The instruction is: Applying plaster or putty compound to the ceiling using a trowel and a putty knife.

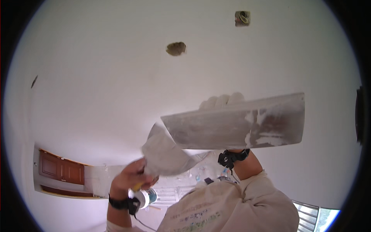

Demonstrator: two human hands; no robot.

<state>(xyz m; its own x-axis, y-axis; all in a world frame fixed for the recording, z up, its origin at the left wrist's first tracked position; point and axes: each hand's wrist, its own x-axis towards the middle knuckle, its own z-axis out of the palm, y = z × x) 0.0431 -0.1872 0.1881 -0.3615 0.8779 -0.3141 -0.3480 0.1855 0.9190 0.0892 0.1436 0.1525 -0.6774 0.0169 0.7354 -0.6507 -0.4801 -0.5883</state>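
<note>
My right hand (221,99), in a pale glove, is closed on a wide steel trowel (228,127), its fingers curled over the upper edge. White smears mark the trowel's metal face. Lower left, my left hand (133,174) grips a putty knife (166,152) by a yellow handle; white compound covers much of its blade, which lies right at the trowel's left end. Whether the two blades touch, I cannot tell. Behind both tools spreads a white plastered surface (116,73).
The white surface has a ragged hole (176,48), a square box with wires (242,18) and a small slit (34,81). Beyond my arms are a brown door (62,168), a bucket (148,197), a cluttered floor (177,192) and a window (326,218). A dark object (358,116) sits far right.
</note>
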